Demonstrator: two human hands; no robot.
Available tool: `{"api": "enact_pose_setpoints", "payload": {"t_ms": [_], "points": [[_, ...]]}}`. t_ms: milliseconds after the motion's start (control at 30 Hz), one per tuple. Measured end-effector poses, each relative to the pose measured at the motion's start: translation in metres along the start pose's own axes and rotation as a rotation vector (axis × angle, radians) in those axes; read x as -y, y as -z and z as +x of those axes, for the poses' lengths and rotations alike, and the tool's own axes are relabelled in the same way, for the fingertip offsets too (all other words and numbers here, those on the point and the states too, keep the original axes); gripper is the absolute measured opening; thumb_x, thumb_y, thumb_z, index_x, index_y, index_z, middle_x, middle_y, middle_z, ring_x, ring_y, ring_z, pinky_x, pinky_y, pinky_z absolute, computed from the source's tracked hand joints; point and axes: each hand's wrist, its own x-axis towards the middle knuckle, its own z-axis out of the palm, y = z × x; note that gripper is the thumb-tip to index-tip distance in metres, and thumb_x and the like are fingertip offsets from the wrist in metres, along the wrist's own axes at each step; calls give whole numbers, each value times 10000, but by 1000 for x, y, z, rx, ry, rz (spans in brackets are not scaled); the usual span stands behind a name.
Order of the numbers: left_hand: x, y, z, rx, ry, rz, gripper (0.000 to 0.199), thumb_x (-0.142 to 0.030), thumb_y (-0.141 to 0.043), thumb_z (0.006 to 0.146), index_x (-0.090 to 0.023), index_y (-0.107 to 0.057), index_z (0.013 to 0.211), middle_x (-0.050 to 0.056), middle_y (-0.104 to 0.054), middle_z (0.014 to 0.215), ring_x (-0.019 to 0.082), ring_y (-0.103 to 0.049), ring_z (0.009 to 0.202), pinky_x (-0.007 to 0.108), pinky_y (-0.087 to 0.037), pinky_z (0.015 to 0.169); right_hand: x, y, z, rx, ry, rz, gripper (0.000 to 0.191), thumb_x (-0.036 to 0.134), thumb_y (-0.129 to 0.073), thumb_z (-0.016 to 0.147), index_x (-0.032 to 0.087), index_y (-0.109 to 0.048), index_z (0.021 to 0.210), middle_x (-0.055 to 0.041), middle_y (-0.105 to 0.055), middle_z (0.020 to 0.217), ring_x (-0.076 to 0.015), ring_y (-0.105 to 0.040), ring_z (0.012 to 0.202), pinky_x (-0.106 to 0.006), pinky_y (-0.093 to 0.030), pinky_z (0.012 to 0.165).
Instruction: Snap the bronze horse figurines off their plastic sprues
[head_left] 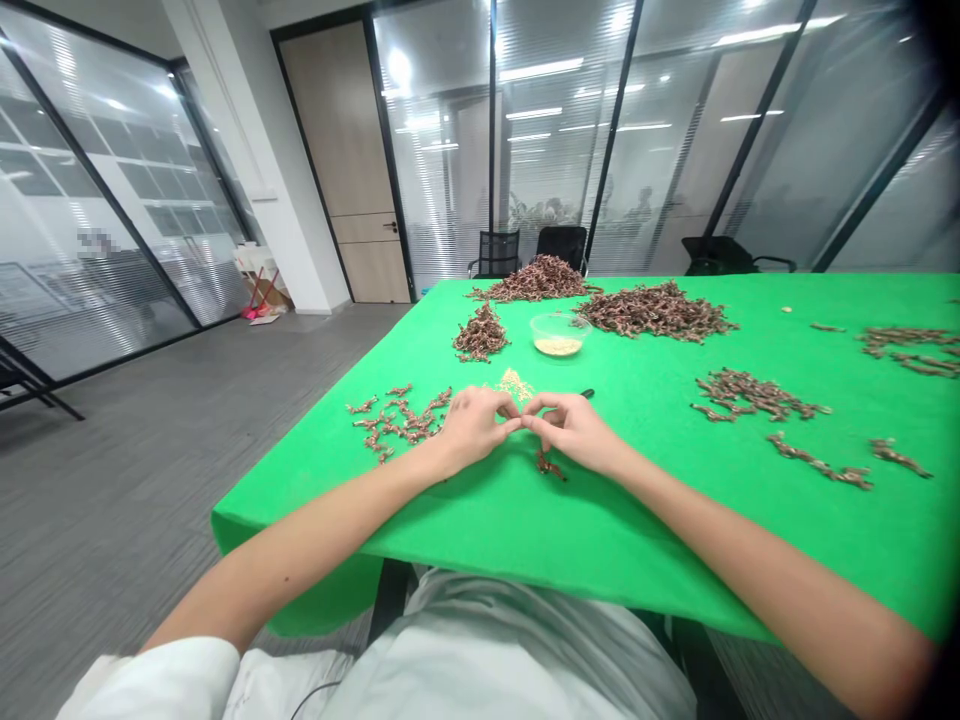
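Observation:
My left hand [478,425] and my right hand [568,428] meet at their fingertips above the green cloth, both pinched closed. Whatever lies between the fingertips is too small to make out. Just beyond them is a little heap of pale seeds [514,384]. A reddish-brown twisted piece [550,466] rests on the cloth under my right hand. Scattered brown twisted pieces [401,418] lie beside my left hand. Part of a dark object [588,393] shows behind my right hand.
A clear bowl [560,336] with pale contents stands past the seeds. Around it are a small brown pile [481,333] and two large ones [541,279] [656,310]. More brown pieces [761,393] lie at the right. The green-covered table's [315,450] left edge faces grey floor.

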Motion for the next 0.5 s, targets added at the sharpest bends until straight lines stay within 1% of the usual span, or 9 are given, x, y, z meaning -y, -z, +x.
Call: {"api": "enact_pose_setpoints", "payload": {"t_ms": [167,267,367,433,500], "points": [[1,0,0,-23,-44,-24,227,-432,-748,868,-206,-749,848,20,-778,882,207,-701,861,297,-455,799,-6,2,2,34,-48,155,343,489,-689,834,155,-631,888,28,-580,563,-124,-556,488,-222,-394,497],[2,1,0,-34,-66,-38,192,-394,-764,860,-204,-743,846,18,-776,870,200,-701,839,292,-453,780,-5,0,2,15,-72,227,411,554,-720,797,159,-634,872,24,-590,591,-112,-539,490,-215,-363,476],[2,1,0,-30,-98,-61,164,-358,-788,839,-204,-733,839,15,-776,880,197,-700,847,295,-458,797,-1,-2,2,-44,-106,283,466,619,-711,784,162,-625,810,21,-589,594,-91,-488,455,-217,-337,454],[1,1,0,-16,-127,-81,180,-373,-785,837,-203,-727,849,15,-774,901,199,-700,862,303,-465,819,1,-1,4,-101,-130,311,487,642,-701,783,163,-618,779,26,-568,564,-83,-449,437,-219,-329,448],[-1,0,-2,8,-161,-105,194,-394,-752,860,-205,-725,894,20,-771,926,203,-700,880,314,-476,844,1,1,5,-159,-149,336,499,649,-726,751,162,-622,772,15,-590,599,-81,-443,447,-222,-339,448]]}}
